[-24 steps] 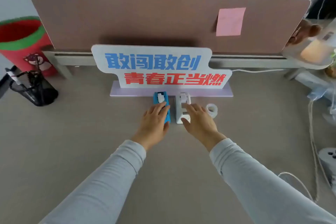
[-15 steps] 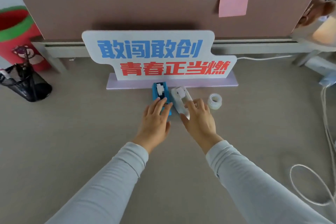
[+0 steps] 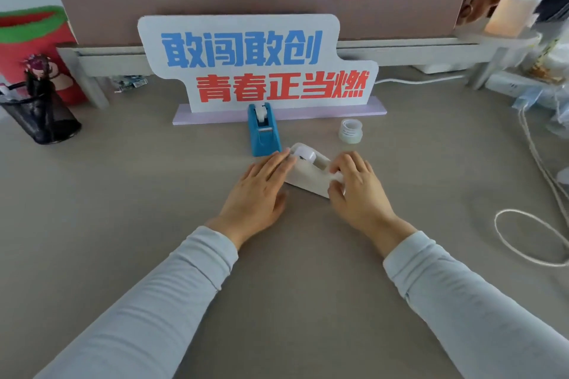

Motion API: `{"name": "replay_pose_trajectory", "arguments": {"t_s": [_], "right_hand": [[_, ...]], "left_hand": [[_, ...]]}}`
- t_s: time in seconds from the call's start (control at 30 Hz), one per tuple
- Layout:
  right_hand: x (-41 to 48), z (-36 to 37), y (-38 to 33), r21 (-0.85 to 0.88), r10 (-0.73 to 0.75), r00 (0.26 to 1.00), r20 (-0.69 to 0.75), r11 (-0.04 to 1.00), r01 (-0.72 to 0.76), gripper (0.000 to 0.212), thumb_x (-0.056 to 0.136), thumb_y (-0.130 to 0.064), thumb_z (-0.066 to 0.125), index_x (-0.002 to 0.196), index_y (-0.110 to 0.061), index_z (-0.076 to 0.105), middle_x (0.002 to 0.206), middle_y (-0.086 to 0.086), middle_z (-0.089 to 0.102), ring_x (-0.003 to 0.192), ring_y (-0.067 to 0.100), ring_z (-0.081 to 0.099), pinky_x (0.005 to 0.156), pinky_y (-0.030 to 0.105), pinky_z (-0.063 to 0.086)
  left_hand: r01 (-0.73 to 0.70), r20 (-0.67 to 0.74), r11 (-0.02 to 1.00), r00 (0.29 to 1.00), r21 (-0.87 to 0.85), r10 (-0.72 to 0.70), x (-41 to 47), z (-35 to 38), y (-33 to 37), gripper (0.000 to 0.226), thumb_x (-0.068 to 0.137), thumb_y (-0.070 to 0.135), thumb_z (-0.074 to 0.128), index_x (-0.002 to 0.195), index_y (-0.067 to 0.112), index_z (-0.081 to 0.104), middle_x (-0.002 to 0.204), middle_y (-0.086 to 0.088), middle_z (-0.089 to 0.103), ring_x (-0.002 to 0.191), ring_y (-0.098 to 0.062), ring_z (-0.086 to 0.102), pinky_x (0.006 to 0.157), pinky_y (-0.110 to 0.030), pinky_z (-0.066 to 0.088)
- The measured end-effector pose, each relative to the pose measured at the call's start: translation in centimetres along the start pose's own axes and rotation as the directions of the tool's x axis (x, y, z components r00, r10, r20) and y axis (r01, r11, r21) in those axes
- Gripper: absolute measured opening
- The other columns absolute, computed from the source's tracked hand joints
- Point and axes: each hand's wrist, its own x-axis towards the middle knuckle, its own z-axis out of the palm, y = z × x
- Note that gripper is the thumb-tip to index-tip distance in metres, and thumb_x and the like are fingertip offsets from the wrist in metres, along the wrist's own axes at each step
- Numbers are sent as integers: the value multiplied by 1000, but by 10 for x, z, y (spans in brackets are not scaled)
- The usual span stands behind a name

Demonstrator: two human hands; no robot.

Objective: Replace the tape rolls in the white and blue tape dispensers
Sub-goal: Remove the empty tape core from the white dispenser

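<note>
Pale-grey sleeves (image 3: 154,317) reach in from below, and both hands meet at a white plastic tape dispenser (image 3: 303,178), which lies slantwise on the grey-beige surface (image 3: 123,209). Its roll end (a white roll (image 3: 305,153) sits in it) points away to the left, and its other end points toward the right. The left hand (image 3: 257,191) lies flat with straight fingers, the fingertips touching the roll end without gripping. The right hand (image 3: 358,191) has its fingers curled round the dispenser's near right end and holds it. Just beyond the left fingertips stands a blue plastic tape dispenser (image 3: 264,134), upright, with a roll seated in its far end, close to a white sign with blue and red characters (image 3: 255,64). A stack of clear tape rolls (image 3: 350,131) rests apart, to the right of the blue dispenser. A black mesh pen holder (image 3: 40,118) stands at the far left, and a white cord (image 3: 523,240) loops at the right edge.
</note>
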Motion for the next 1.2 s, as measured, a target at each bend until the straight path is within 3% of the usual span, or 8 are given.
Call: {"name": "replay_pose_trajectory", "arguments": {"t_s": [0.23,0.33,0.43,0.57,0.67,0.87,1.07,1.2], "right_hand": [[-40,-15,-16,71,-115,990,85,992,109,15,83,-5,45,93,-16,46,105,1,51,88,21,49,74,27,37],[-48,-16,-20,89,-153,983,104,986,144,16,82,-6,45,95,-14,46,107,4,52,86,25,52,73,31,42],[-45,-15,-18,86,-174,977,122,983,164,12,80,-14,44,92,-17,45,105,4,53,82,24,51,70,31,43],[-26,-13,-11,60,-240,966,92,970,235,12,72,-22,44,83,-17,42,86,2,49,60,16,40,56,29,37],[-4,-10,-4,38,-305,951,53,952,304,16,74,-23,42,84,-11,46,82,-3,46,57,17,41,51,32,42],[17,-3,5,1,-370,929,21,929,370,25,72,-25,37,79,-7,53,74,5,57,52,16,39,42,23,35],[10,2,1,2,-349,937,-15,937,349,18,70,-19,38,69,-7,52,66,5,55,54,15,39,41,19,28],[9,0,-1,-5,-358,933,-28,934,358,20,71,-21,38,69,-8,52,66,4,55,54,13,37,43,15,26]], "left_hand": [[-7,-172,999,985,-34,1,-53,-23,27,38,89,20,49,126,15,43,130,-7,51,121,-23,43,101,-37,36],[48,-266,984,960,-171,-93,-59,-27,33,30,89,22,50,118,16,50,105,-3,63,102,-20,53,90,-37,46],[110,-226,945,956,-308,-185,-49,-29,32,36,88,29,52,122,20,49,88,5,60,89,-14,56,86,-36,48],[130,-48,936,987,-326,-154,-23,-39,22,36,79,39,61,109,20,62,87,6,60,81,-10,56,78,-30,50],[100,62,938,995,-331,-84,-8,-49,12,42,69,53,62,97,23,68,77,8,55,75,-11,55,70,-28,44],[-38,-123,925,992,-377,-9,-4,-32,0,43,72,59,58,87,22,70,73,11,50,68,-8,56,62,-26,45],[88,-150,808,965,-582,-214,-25,-24,4,19,76,42,58,93,36,64,87,11,58,84,-4,55,72,-15,44],[111,-158,598,912,-794,-378,-30,-29,11,21,76,30,61,96,23,65,94,7,68,87,-3,63,77,-16,50]]}}
